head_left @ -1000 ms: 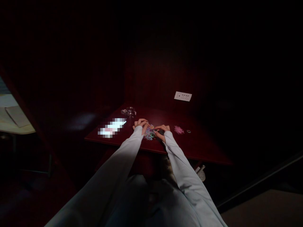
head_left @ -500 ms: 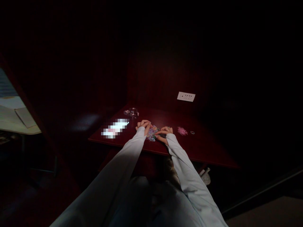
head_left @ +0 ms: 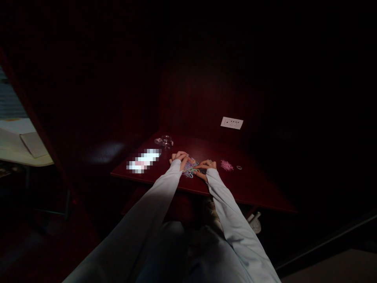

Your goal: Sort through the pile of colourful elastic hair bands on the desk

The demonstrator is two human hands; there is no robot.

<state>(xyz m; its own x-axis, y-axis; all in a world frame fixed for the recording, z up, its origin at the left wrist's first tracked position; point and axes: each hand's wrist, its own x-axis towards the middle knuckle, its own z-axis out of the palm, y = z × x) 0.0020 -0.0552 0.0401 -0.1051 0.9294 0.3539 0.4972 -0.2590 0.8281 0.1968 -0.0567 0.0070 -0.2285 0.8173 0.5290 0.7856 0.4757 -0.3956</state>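
A pile of small coloured elastic hair ties [head_left: 190,175], in lilac, pink, green and orange, lies on the dark red table between my hands. My left hand [head_left: 178,158] rests at the pile's left side, its fingers curled down; its fingertips are partly hidden, and what they hold I cannot make out. From the right, my right hand [head_left: 207,167] reaches into the pile, with thumb and forefinger closed on a pale green hair tie [head_left: 194,170]. Right of that hand is a separate heap of pink hair ties [head_left: 226,165], with a single pale ring-shaped band [head_left: 239,168] beside it.
A clear glass-like container [head_left: 166,140] stands at the table's back left. In front of it lies a bright, pixelated phone-like screen [head_left: 144,160]. The wall behind carries a white socket plate [head_left: 232,123]. A pale table [head_left: 26,155] with a box is at far left.
My right thumb and forefinger have shifted slightly at the pile, and a pale green hair tie now shows between them. My left hand stays almost in place. The view has tilted a little.
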